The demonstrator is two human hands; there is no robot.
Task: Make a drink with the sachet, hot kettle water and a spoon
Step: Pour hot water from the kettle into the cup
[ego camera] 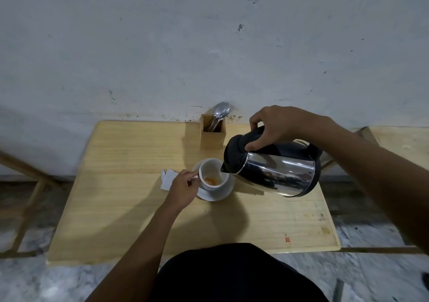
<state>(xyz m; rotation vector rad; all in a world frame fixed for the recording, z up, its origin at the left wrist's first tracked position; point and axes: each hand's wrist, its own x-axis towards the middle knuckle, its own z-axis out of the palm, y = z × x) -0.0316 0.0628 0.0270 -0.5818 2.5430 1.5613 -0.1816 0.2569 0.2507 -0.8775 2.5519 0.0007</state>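
Pouring stage, by the look of it. The right hand (pixel 276 125) has its fingers wrapped round the black handle of the steel kettle (pixel 276 169), which is tipped over with the spout hanging right at the rim of the white cup (pixel 212 174). I can't actually make out a stream of water, so whether it's flowing yet is anyone's guess. The left hand (pixel 183 189) is steadying the cup, fingers curled and pinched at its left side, probably on the handle, though that bit is hidden.

Done so far, I'd say: the sachet is emptied. There's orange powder sitting in the bottom of the cup, and the torn white sachet (pixel 168 180) lies flat on the desk (pixel 130 209) just left of the saucer (pixel 216 193), partly behind the left hand. The cup looks barely wet, if at all.

Still to go: get the water in, grab a spoon, stir.

Count: one kettle, one cup, one saucer, one sachet, one wooden holder (pixel 213 134) at the back edge of the desk. The spoons (pixel 220 113) in it are bunched together; a few handles, but I can't give an exact number.
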